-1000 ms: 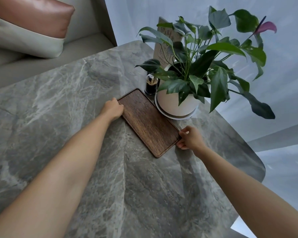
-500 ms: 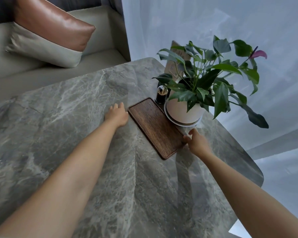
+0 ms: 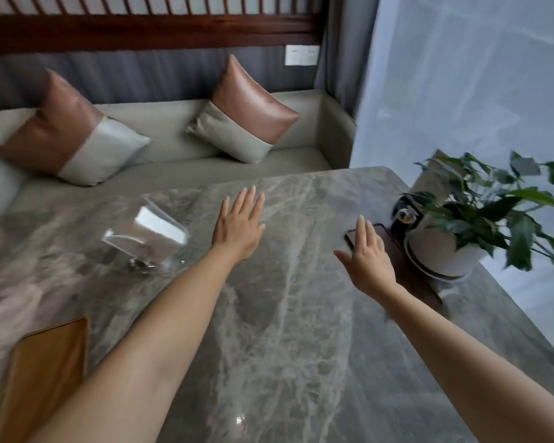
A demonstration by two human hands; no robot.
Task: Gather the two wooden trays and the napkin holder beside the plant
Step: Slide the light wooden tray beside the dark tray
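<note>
A dark wooden tray [image 3: 411,276] lies on the marble table [image 3: 301,330] right against the potted plant [image 3: 480,225]; my right forearm hides part of it. My right hand [image 3: 367,257] hovers open over the tray's near-left end, holding nothing. My left hand [image 3: 239,227] is open with fingers spread above the table's middle, to the right of a clear acrylic napkin holder [image 3: 147,241] with white napkins. A lighter wooden tray [image 3: 42,375] lies at the near left edge of the view.
A small dark toothpick jar [image 3: 403,217] and a card stand behind it sit to the left of the plant's white pot. A grey sofa [image 3: 179,155] with brown-and-grey cushions runs behind the table. Sheer curtain hangs on the right.
The view has swung up and left, bringing the napkin holder and the lighter tray into sight. Both hands have left the dark tray's ends; the left hand moved left, fingers spread.
</note>
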